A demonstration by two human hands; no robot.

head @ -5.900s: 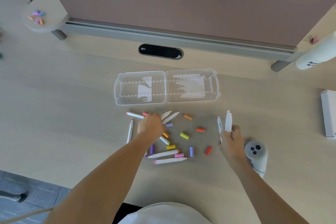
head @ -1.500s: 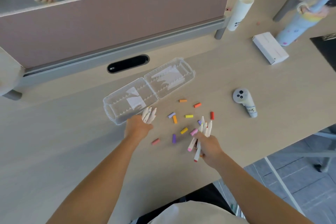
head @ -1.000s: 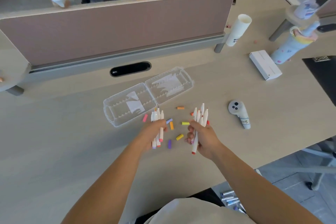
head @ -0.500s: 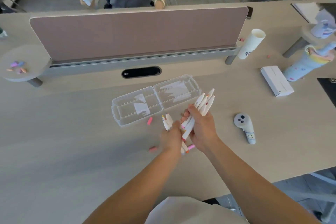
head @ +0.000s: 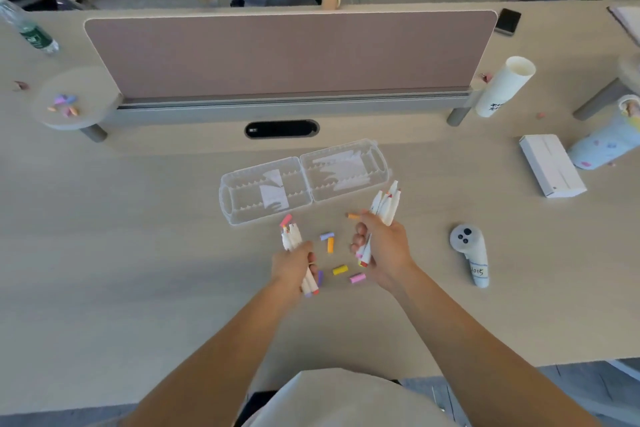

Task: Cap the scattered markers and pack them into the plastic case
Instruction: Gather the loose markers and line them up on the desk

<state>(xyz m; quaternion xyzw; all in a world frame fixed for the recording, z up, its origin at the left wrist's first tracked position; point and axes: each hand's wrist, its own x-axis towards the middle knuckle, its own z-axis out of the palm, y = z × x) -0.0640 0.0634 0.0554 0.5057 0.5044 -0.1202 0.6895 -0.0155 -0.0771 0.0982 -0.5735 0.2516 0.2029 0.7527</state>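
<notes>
both my left grip (head: 292, 262) and right grip (head: 381, 243) clench bunches of markers (head: 386, 206) over loose caps (head: 339, 270) near the open case (head: 223, 199), so reaching for a cap could spill some.

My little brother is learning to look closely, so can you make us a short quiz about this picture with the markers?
1. True or false: the plastic case lies open.
2. What does the left hand grip? A, a bundle of markers. B, a phone. C, nothing.
3. Fill in the gap: the yellow cap lies loose on the ____.

Key: 1 true. 2 A. 3 table.
</notes>
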